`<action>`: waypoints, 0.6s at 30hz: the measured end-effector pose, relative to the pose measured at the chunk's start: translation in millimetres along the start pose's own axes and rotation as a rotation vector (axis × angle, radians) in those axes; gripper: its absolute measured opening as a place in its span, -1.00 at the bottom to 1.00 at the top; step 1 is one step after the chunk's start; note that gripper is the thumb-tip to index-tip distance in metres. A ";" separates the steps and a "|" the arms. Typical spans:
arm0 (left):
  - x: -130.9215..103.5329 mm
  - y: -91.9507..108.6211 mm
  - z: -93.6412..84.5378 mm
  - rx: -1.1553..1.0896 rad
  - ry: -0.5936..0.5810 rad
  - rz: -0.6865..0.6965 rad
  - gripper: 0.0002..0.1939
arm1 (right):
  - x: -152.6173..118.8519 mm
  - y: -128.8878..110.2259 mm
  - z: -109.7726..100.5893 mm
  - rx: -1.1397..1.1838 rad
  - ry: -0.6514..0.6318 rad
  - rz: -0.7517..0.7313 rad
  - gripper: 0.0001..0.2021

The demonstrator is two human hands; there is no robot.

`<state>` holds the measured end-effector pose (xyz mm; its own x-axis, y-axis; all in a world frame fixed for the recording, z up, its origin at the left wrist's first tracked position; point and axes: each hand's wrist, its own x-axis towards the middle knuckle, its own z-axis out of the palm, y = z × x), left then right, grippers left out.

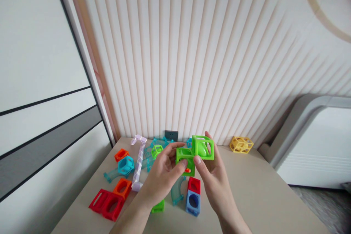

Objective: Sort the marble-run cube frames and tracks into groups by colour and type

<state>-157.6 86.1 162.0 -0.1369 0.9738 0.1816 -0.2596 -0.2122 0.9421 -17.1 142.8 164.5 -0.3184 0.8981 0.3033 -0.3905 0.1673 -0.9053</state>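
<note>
My left hand (161, 175) is closed on the lower green cube (184, 158): thumb laid across its near face, fingertips curled over its top far edge. A small orange spot shows at the cube's bottom edge; I cannot tell what it is. My right hand (212, 175) pinches the upper green cube (203, 147), thumb pressed on its near lower corner, index finger running up behind its far side, the other fingers folded beneath. Both grips are tight, fingers barely spread. The upper cube has a rounded green scoop inside its open frame. The two cubes touch, the upper one offset right of and slightly above the lower.

Both forearms rise from the bottom edge and converge; wrists are bent back a little, palms face each other, and the cubes are held above the beige table (260, 193).

Placed from the held cubes: directly below, on the table, a red block (194, 185) sits on a blue block (193, 202), with a clear teal curved track (177, 190) just left of them. Further left lie a pale lilac twisted track (139, 161), a teal cube (125, 165), orange blocks (122, 187) and a red double block (106, 202). Well to the right, near the ribbed wall (192, 62), stands a yellow cube (241, 144).
</note>
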 end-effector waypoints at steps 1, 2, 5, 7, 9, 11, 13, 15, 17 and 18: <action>-1.1 -0.1 0.9 -0.003 0.003 0.001 -0.56 | -0.8 -0.6 0.8 0.021 -0.011 0.006 -0.17; -2.5 0.0 2.3 -0.006 0.006 0.003 -0.53 | -1.6 -1.5 1.0 0.035 -0.012 0.010 -0.17; -9.6 1.6 9.5 -0.012 0.027 0.024 -0.42 | -5.2 -5.6 0.0 0.052 -0.002 0.040 -0.18; -17.9 3.5 15.4 0.012 0.047 0.043 -0.36 | -8.4 -9.7 -0.9 0.068 -0.017 0.066 -0.19; -29.7 3.9 18.4 0.113 0.085 0.045 -0.31 | -11.4 -14.2 -1.7 0.080 -0.039 0.077 -0.18; -44.8 -0.3 14.6 0.302 0.151 0.048 -0.27 | -13.0 -18.1 -3.2 0.074 -0.045 0.066 -0.18; -61.9 -11.2 1.4 0.543 0.234 0.087 -0.28 | -12.7 -20.4 -6.3 0.055 -0.031 0.040 -0.17; -78.8 -28.4 -20.1 0.797 0.283 0.158 -0.39 | -10.9 -20.8 -10.6 0.039 -0.015 0.006 -0.16; -93.1 -49.3 -44.9 1.033 0.286 0.235 -0.51 | -8.5 -19.6 -14.7 0.024 0.003 -0.037 -0.16; -98.7 -59.9 -56.5 1.127 0.264 0.257 -0.51 | -7.4 -18.7 -16.2 0.014 0.016 -0.059 -0.16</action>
<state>-182.5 -1.9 71.8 -0.2897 0.8382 0.4621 0.7746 -0.0783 0.6276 6.6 139.6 174.4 -0.2807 0.8933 0.3511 -0.4202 0.2145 -0.8817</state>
